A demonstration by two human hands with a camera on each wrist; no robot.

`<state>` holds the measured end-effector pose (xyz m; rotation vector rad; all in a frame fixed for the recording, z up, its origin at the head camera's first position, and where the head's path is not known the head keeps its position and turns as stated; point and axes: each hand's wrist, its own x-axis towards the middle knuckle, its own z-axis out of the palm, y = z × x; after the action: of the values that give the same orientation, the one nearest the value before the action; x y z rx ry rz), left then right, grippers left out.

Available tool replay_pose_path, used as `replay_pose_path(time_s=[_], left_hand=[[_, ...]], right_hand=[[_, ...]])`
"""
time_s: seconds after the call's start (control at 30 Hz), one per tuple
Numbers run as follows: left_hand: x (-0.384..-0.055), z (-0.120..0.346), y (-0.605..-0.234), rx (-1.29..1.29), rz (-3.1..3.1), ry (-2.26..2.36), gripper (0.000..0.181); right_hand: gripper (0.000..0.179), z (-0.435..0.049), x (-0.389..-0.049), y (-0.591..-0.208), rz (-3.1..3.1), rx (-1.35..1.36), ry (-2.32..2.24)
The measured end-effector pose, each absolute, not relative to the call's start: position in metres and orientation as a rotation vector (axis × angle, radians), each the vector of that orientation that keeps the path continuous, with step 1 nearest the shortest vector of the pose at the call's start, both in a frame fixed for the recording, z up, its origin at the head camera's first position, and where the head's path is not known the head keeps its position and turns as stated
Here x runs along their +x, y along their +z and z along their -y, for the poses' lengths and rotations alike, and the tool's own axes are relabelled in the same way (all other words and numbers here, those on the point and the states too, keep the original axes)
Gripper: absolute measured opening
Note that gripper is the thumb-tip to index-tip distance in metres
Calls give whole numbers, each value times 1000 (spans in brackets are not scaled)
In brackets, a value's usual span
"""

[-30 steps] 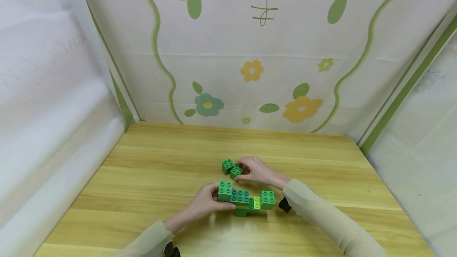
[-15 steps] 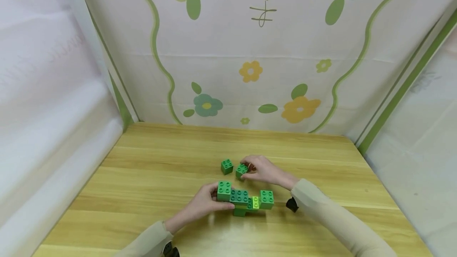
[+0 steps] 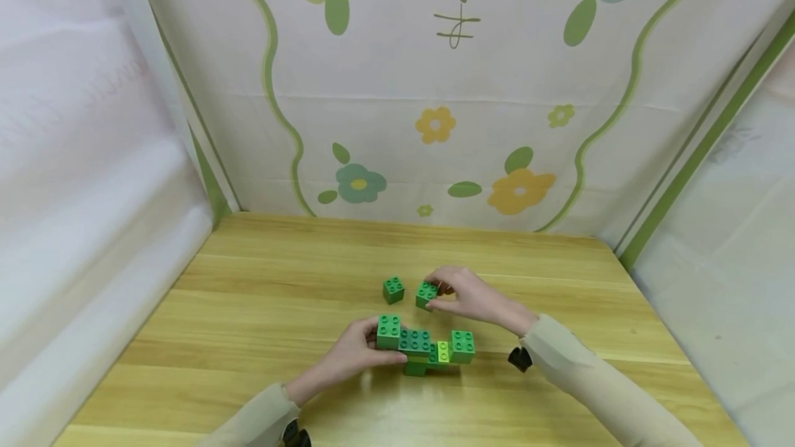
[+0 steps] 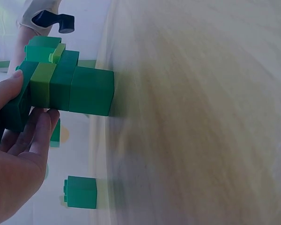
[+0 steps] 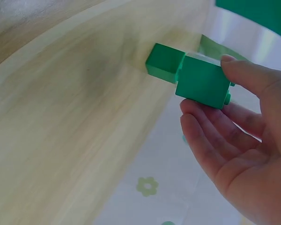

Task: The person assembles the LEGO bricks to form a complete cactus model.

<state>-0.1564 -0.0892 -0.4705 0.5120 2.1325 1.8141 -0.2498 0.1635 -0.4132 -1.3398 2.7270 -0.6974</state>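
My left hand (image 3: 360,350) grips the left end of a built piece made of joined toy building bricks (image 3: 415,341), in dark green, bright green and yellow-green. In the left wrist view, the thumb lies on one side of this brick build (image 4: 61,86) and the fingers on the other. Beyond it, my right hand (image 3: 468,294) pinches a green two-by-two brick (image 3: 425,294) between thumb and fingers. The right wrist view shows that brick (image 5: 203,80) side-on, studs toward the palm. A second loose green brick (image 3: 394,290) stands on the table to its left.
The wooden table (image 3: 298,267) runs back to a white cloth wall (image 3: 373,74) printed with flowers. More white cloth hangs along the left side (image 3: 93,226) and the right side (image 3: 733,226). Dark wrist devices show at both sleeves.
My right hand has drawn its pinched brick to the right, away from the other loose brick, leaving a gap between them. The left hand and the brick build stay nearly still.
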Motion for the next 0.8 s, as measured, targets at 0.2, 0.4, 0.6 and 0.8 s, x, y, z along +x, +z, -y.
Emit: replay_pose_path(time_s=[0.2, 0.4, 0.6, 0.8], left_hand=[[-156, 89, -471, 509, -2137, 1808, 48], [-156, 89, -471, 516, -2140, 1806, 48], [-156, 89, -470, 518, -2150, 1802, 47], [-155, 89, -470, 518, -2159, 1792, 47]], right_hand=[[36, -166, -241, -404, -2750, -1362, -704], [36, -169, -234, -396, -2777, -1385, -731], [35, -169, -227, -390, -2772, -1452, -763], [34, -169, -220, -385, -2763, -1525, -782]])
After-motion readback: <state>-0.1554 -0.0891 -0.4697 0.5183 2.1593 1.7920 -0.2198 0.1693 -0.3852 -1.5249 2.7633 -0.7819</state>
